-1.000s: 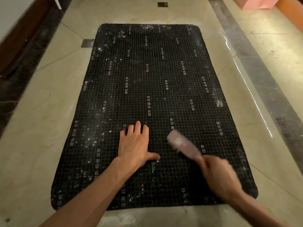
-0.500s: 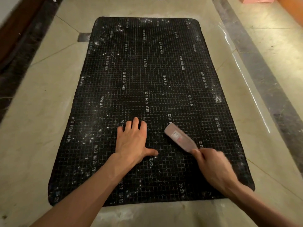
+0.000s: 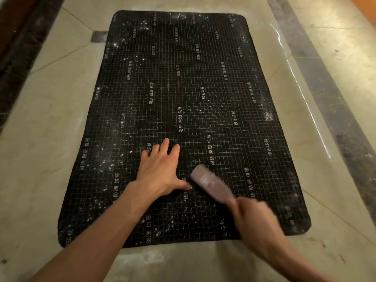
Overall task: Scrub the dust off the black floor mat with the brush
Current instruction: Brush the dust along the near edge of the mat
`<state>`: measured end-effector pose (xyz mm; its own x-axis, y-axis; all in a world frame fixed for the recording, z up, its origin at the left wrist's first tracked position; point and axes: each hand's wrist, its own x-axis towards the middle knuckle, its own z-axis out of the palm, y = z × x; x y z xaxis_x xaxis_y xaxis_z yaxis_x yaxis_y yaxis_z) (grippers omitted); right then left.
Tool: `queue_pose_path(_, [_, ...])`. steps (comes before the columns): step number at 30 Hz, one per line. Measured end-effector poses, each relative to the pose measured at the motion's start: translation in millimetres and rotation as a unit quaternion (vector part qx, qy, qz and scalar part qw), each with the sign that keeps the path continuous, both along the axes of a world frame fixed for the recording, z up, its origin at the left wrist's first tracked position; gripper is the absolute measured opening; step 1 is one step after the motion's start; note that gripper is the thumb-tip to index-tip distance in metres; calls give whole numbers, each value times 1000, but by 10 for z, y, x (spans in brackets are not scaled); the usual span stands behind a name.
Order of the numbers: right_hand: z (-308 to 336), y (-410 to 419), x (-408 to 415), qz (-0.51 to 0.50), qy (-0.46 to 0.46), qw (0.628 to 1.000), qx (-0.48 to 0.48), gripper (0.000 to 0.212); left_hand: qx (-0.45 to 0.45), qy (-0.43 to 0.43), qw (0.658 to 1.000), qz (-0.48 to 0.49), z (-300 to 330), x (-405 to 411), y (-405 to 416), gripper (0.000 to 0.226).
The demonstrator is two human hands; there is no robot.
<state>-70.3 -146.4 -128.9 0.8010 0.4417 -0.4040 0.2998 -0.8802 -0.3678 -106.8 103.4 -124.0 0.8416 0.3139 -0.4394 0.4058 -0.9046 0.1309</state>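
Black floor mat (image 3: pixel 183 88) lies flat on the tiled floor (image 3: pixel 40 139), filling the frame's centre. My left hand (image 3: pixel 160 169) presses it with straight fingers, lower centre. My right hand (image 3: pixel 254 218) grasps the brush (image 3: pixel 211 183), head on the mat.

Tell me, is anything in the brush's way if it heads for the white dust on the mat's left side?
Yes. The left hand lies flat on the black gridded floor mat, directly between the pale oblong brush, gripped by the right hand, and the white dust specks.

Left hand (image 3: pixel 160 169) pressed flat on the dust-speckled mat (image 3: pixel 183 88); right hand (image 3: pixel 254 222) grips the brush (image 3: pixel 209 183), blurred, just beside the left thumb.
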Motion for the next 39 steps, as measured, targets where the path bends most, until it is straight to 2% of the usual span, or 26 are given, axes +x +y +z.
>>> queue_pose_path(2, [3,-57,-121,38,-3,999,-26,50,-7,11,999,-39,34,-96,29,128])
queue_pose_path(5, [138,-293,223,-23,-33,999,-35,50,-12,7,996,-94,23,-274,-79,124])
queue_pose_path(7, [185,-292,334,-62,-50,997,-1,53,-22,2,994,-103,-19,-350,-189,124])
queue_pose_path(12, [-22,110,-109,57,25,998,10,54,-13,-25,996,-81,-50,-419,-178,131])
queue_pose_path(16, [68,20,359,-47,-19,999,18,57,14,-11,997,-79,-45,-485,-138,130])
queue_pose_path(17, [91,39,362,-45,-13,999,27,57,13,-10,997,-75,-47,-480,-136,130])
queue_pose_path(21, [57,273,-165,99,29,995,-9,58,0,-14,998,-59,-57,-481,-133,131])
queue_pose_path(26, [79,121,375,17,-44,999,-3,59,1,-9,998,-58,-71,-490,-118,133])
queue_pose_path(28, [99,155,369,34,-33,999,18,59,7,-12,998,-55,-78,-484,-114,138])
queue_pose_path(32, [26,268,-91,130,27,991,3,59,17,-22,999,-36,-83,-503,-121,145])
queue_pose_path(37, [73,172,374,54,-32,998,2,60,28,-21,999,-38,-89,-524,-134,139])
queue_pose_path(39, [83,190,400,58,-21,998,23,57,27,-17,999,-38,-92,-519,-133,137])
